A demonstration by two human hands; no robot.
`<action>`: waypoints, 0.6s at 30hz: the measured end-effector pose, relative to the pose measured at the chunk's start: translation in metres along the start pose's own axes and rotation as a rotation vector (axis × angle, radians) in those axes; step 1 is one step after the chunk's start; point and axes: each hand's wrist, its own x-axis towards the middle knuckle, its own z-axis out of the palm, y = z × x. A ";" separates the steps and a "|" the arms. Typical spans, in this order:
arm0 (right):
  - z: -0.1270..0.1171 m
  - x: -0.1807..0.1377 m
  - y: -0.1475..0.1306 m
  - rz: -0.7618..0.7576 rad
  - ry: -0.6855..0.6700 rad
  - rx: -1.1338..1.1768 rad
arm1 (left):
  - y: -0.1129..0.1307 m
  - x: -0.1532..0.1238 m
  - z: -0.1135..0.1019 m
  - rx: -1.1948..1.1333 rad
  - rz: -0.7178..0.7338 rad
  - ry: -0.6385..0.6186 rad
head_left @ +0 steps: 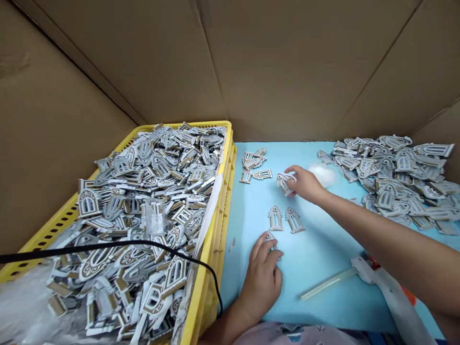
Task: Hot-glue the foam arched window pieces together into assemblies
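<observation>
My right hand [305, 184] grips a small white arched window piece [284, 183] between thumb and fingers, just over the blue table; whether it is one piece or a stack I cannot tell. Lower down, my left hand [265, 273] has its bent fingers on another arched window piece [270, 236], largely covered by them. Two more arched pieces, one a left window piece [275, 219] and one a right window piece [295, 220], lie side by side between my hands. Beyond them, several finished-looking white and gold pieces [262, 174] lie in a loose cluster.
A yellow crate [226, 191] heaped with window pieces stands at left, a black cable [143, 243] across it. More pieces [388, 177] are piled at right, beside white fluff [322, 174]. A glue gun [364, 269] with a glue stick [328, 283] lies below my right forearm. Cardboard walls [287, 72] enclose the table.
</observation>
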 end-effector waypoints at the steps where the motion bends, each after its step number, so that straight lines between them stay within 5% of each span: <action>1: 0.001 -0.022 0.008 0.017 -0.026 0.068 | 0.000 0.000 0.000 0.011 0.002 0.002; 8: 0.042 -0.144 0.049 0.044 -0.103 0.223 | 0.002 0.002 0.001 0.019 -0.001 -0.058; 13: 0.069 -0.161 0.042 -0.112 0.014 0.090 | 0.002 0.000 0.003 0.046 0.028 -0.082; 18: 0.039 -0.152 0.041 -0.170 0.040 -0.079 | 0.004 -0.003 0.004 0.179 0.067 -0.065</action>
